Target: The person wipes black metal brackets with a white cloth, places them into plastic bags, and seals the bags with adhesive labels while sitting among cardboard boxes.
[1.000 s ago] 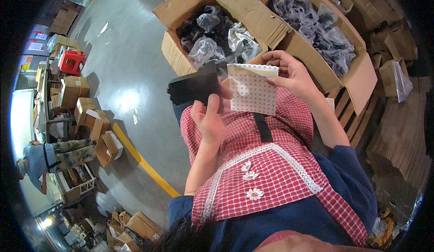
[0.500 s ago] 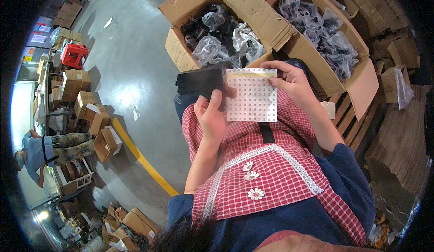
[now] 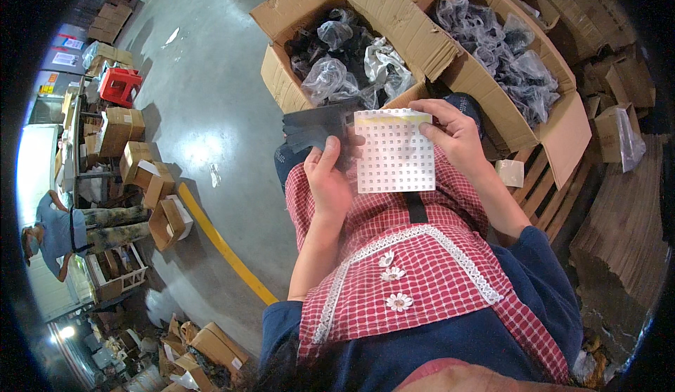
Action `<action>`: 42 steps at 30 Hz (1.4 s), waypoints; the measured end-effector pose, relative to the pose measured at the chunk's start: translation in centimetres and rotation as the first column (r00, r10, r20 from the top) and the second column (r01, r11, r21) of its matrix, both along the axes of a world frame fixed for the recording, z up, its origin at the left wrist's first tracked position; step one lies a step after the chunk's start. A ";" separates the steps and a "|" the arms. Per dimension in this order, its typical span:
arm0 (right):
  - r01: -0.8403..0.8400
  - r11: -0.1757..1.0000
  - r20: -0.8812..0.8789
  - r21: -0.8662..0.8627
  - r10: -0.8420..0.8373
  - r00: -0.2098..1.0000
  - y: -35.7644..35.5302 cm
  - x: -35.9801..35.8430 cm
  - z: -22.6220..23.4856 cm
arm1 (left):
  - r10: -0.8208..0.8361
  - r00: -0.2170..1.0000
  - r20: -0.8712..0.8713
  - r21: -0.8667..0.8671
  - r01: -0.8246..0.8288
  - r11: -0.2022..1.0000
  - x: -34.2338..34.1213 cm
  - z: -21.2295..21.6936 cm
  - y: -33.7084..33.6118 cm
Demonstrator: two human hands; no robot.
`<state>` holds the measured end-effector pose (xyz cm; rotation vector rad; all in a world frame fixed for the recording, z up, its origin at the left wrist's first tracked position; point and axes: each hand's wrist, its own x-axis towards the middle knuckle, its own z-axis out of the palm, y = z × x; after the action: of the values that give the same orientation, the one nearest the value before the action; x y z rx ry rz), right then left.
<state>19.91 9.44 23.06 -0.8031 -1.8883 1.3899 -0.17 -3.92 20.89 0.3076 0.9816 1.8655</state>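
My left hand [image 3: 330, 181] is closed on a dark, flat, bendy-looking black piece [image 3: 313, 126], thumb in front and fingers behind. Its fingertips reach the left edge of a white square sheet [image 3: 396, 156], which carries a grid of small grey printed squares and a pale yellow band near its top. At the sheet's upper right corner my right hand [image 3: 453, 135] pinches it between thumb and fingers. Both items are side by side above my lap, over a red checked apron [image 3: 415, 272]. What the black piece is, I cannot make out.
Ahead stands an open carton [image 3: 281, 82] with black items and clear plastic bags. To its right another open carton [image 3: 562, 135] of bagged items rests on a wooden pallet [image 3: 541, 195]. Flattened cardboard [image 3: 622, 230] is stacked at right. Far left, a person [image 3: 60, 227] stands near shelves.
The white sheet and black piece have shifted slightly right and down in the view, along with the surroundings. Both hands keep the same hold.
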 end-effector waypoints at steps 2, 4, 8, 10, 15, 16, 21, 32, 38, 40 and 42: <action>-0.019 0.999 0.016 0.038 0.018 1.000 -0.3 0.0 -0.4 | 0.007 1.000 0.019 0.034 -0.008 0.999 0.1 0.3 0.0; -0.006 0.998 0.021 0.070 0.005 1.000 -0.8 -0.3 -0.4 | -0.015 1.000 0.013 0.023 0.014 1.000 0.2 0.8 -0.1; -0.027 0.992 0.057 0.125 0.020 0.998 -1.4 -0.7 0.0 | -0.042 0.992 -0.120 -0.028 0.039 0.999 0.3 0.6 0.0; -0.041 0.993 0.054 0.112 0.035 0.998 -1.6 -0.8 0.4 | -0.072 0.990 -0.119 -0.067 0.064 0.996 0.0 0.3 0.1; 0.008 0.986 0.057 0.165 -0.018 0.998 -1.5 -0.3 0.0 | -0.016 0.998 -0.056 -0.063 0.013 0.998 -0.2 0.6 -0.3; 0.003 0.983 0.061 0.184 -0.014 0.998 -1.6 -0.3 0.1 | -0.035 0.999 -0.008 -0.007 0.035 0.999 -0.5 0.4 -0.5; 0.011 0.983 0.062 0.183 -0.022 0.998 -2.3 -0.7 1.1 | -0.134 0.991 -0.030 -0.032 0.133 0.991 -0.6 0.7 -0.4; 0.009 0.997 -0.010 0.072 -0.008 1.000 -3.1 -0.9 -0.7 | -0.108 0.991 0.075 0.013 0.107 0.994 -1.6 -1.6 -1.0; -0.047 0.961 0.144 0.271 0.008 0.990 -3.1 -1.3 -1.1 | -0.158 0.987 -0.014 -0.100 0.156 0.983 -0.1 0.5 -0.8; -0.103 0.927 0.321 0.361 -0.020 0.947 -2.9 -1.2 -1.7 | -0.129 0.990 -0.058 -0.100 0.123 0.987 0.3 0.8 -1.0; -0.177 0.813 0.373 0.554 -0.053 0.926 -2.4 -1.2 -1.8 | -0.144 0.981 -0.127 -0.085 0.134 0.987 0.3 1.0 -1.3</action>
<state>18.66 7.00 21.30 -0.7199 -2.4734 0.6261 0.16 -5.19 21.88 0.4478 1.0902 1.6938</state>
